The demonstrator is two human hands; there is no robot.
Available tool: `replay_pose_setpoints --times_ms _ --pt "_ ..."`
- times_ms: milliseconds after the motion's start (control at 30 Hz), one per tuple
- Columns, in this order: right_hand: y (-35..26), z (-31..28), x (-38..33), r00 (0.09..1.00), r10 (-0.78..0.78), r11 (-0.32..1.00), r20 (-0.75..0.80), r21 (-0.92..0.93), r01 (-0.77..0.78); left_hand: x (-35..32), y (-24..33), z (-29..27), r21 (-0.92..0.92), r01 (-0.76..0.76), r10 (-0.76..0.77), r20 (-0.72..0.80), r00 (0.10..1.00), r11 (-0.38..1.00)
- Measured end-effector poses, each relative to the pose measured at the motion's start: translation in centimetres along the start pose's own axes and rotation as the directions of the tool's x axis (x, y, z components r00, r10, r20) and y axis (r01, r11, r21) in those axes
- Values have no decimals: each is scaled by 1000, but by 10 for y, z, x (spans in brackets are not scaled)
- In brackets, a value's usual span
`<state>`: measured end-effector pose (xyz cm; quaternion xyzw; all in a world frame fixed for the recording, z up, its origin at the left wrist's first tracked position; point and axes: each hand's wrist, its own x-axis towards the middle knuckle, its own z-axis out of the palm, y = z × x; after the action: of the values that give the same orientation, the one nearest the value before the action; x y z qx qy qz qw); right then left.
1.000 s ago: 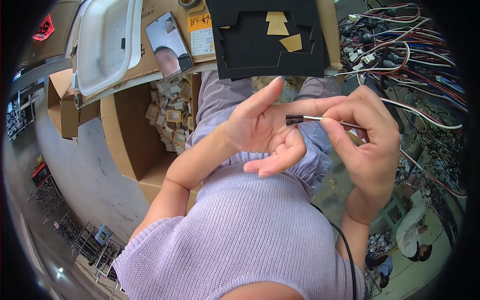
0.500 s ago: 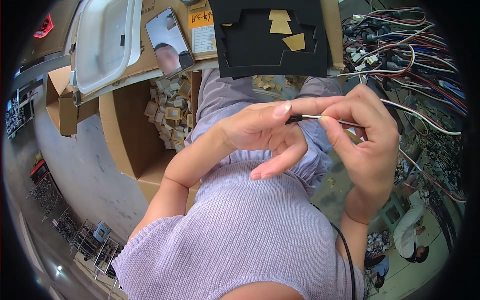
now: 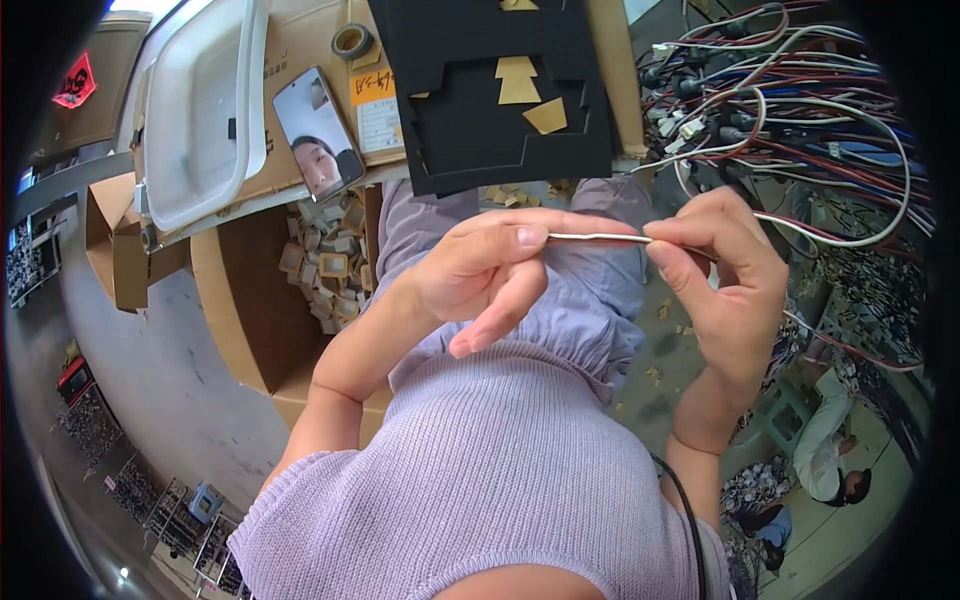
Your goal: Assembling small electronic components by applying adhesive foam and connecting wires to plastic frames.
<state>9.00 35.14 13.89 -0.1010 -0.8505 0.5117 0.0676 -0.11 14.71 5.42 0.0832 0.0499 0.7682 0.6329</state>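
a white wire held taut between two pinches

i have the white wire (image 3: 595,237) stretched nearly level between the two hands, over the lap, with a thin, darker reddish strand showing along its underside. the left hand (image 3: 490,265) pinches it between thumb and index finger; the wire goes out of sight under that thumb, so i cannot tell how it ends there. the left index finger reaches out behind the wire toward the other pinch, and the lower fingers curl loosely. the right hand (image 3: 725,270) nips the wire between thumb and fingertips, its other fingers bent behind.

just below the grip i see pale purple trousers (image 3: 605,300). directly beyond the grip lies a black panel (image 3: 570,165) with a stepped recess, and yellow paper pieces (image 3: 516,80) rest on it. beyond the left hand and to its left, a phone (image 3: 318,135) lies with its screen lit, a tape roll (image 3: 352,55) is near its top, and a white tray (image 3: 262,100) is farther left. lower, left of the left hand, a cardboard box (image 3: 245,315) holds many small pale frames (image 3: 333,265).

beyond the right hand and to its right, i have a tangled heap of cables (image 3: 790,110). well apart, below and right of that hand, is another person (image 3: 825,440).
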Motion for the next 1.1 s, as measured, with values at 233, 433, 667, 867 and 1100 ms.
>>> replay_pose_setpoints --times_ms 233,433,667,867,1100 --pt "7 0 -3 998 47 998 30 47 -48 1 0 -2 51 6 -6 11 1000 999" --pt "14 3 -9 990 -28 999 141 49 21 -7 18 -4 536 193 -221 -12 975 822" --pt "41 43 -17 995 -88 987 -51 -137 81 3 3 -3 990 19 219 -50 974 140" --pt "52 68 -17 991 -35 996 -133 -86 24 12 -24 -23 978 207 607 -156 780 -14" --pt "32 76 30 925 -372 896 -74 -290 337 17 -39 -48 941 170 710 96 698 -294"
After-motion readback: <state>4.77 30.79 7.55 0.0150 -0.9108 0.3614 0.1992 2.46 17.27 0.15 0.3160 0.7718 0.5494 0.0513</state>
